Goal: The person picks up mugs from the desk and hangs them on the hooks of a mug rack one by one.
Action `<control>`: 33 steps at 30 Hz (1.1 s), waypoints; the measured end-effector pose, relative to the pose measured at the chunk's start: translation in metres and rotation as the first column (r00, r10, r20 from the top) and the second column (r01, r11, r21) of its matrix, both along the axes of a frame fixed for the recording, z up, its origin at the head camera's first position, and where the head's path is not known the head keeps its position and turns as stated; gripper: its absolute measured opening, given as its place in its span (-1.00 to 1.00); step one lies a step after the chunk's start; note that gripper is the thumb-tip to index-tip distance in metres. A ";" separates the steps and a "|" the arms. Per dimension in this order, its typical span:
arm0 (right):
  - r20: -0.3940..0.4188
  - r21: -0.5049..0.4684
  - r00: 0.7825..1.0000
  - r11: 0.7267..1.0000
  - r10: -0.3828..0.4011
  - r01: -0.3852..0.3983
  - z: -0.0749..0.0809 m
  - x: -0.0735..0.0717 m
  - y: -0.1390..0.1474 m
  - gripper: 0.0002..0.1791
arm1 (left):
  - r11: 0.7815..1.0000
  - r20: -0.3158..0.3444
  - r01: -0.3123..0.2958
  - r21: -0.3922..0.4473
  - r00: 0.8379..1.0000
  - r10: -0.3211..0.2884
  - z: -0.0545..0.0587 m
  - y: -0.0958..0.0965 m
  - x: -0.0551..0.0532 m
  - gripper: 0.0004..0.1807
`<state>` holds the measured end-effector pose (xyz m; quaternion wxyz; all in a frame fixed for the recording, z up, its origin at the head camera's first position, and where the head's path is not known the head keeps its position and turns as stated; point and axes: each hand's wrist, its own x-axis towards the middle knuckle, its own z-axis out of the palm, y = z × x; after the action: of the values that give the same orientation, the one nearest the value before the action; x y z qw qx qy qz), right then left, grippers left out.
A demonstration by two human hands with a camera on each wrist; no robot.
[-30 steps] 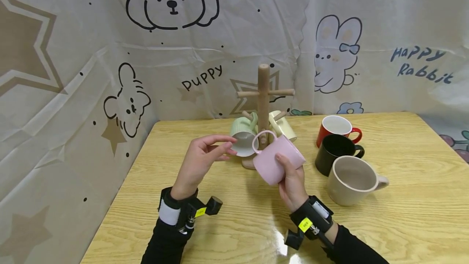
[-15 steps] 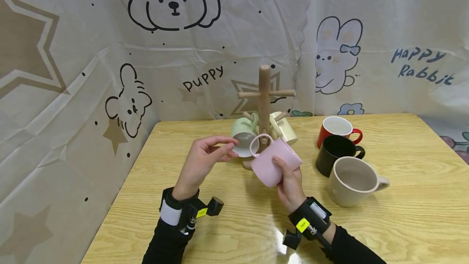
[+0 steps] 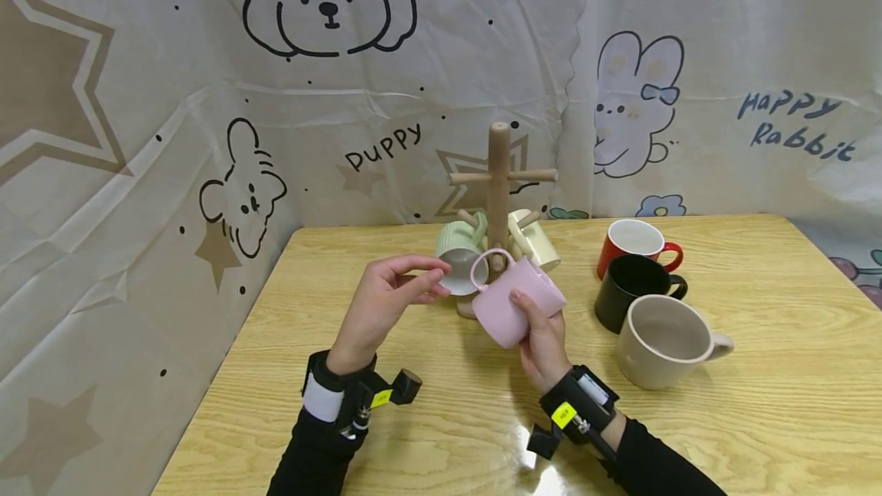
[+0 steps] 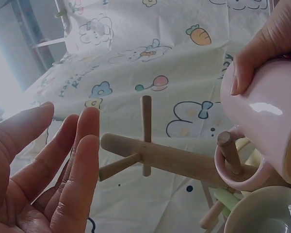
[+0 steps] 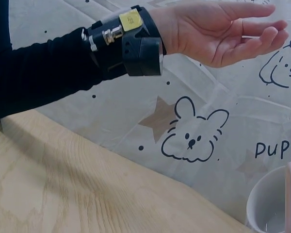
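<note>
Head view: right hand [image 3: 544, 339] grips the pink mug [image 3: 513, 316] by its body, thumb across the outer wall; presumably this leaves the handle free to face the wooden mug tree [image 3: 499, 197] near the table's [image 3: 441, 435] back edge. Left wrist view: handle loop lines up with a low peg [image 4: 231, 158] and appears threaded over it. Left hand [image 3: 393, 293] holds nothing, fingers extended, beside the green mug [image 3: 455, 237]; likely clear of the peg. Green and pale-yellow [image 3: 540, 247] mugs hang tilted by their handles. Red mug [image 3: 632, 239], black mug [image 3: 620, 297], beige mug [image 3: 654, 350] stand upright toward the right edge.
</note>
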<state>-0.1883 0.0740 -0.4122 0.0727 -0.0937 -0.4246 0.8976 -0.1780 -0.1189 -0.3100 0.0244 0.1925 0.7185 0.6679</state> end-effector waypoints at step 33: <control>0.047 -0.127 0.994 0.988 0.099 -0.092 -0.018 -0.004 -0.007 -0.58 | 1.000 0.021 0.006 -0.018 1.000 -0.005 0.000 0.003 0.000 -0.68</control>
<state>-0.1925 0.0668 -0.4300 0.0124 -0.1014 -0.3737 0.9219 -0.1776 -0.1164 -0.3096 0.0355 0.1873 0.7237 0.6633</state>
